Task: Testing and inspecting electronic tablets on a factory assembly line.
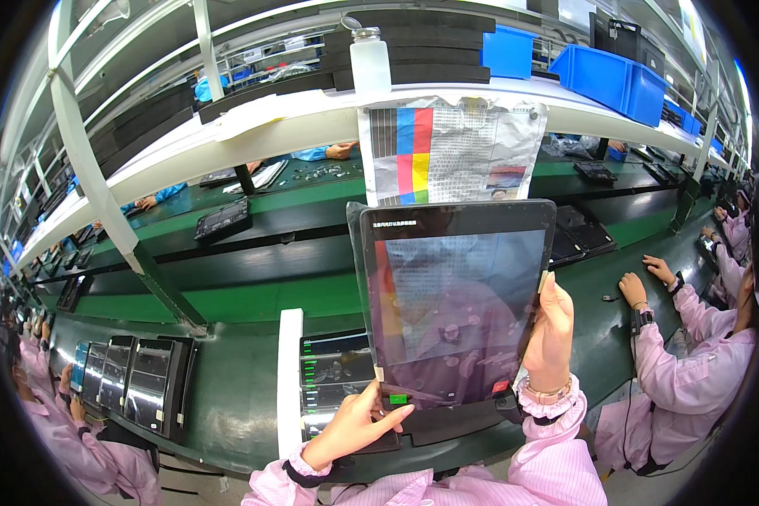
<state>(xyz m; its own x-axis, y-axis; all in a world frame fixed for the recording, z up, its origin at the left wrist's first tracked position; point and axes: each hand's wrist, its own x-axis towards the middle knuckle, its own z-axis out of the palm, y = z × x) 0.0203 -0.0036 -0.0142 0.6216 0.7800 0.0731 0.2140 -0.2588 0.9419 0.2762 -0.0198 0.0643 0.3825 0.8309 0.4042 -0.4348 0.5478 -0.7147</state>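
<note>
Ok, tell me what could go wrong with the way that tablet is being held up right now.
1. The tablet is raised upright, and only the right hand has a grip on it, along one side edge; a slip could drop it onto the green bench.
2. The left hand presses a finger at the screen's lower edge, which may tip or twist the tablet against that one-sided hold.
3. A second device lies flat just below and might be struck if the tablet falls.

Black-framed tablet [457, 295] with a dim striped screen, colour-striped paper chart [451, 152], pink sleeves [557, 455], green bench [236, 371], blue bins [611, 80]
</note>
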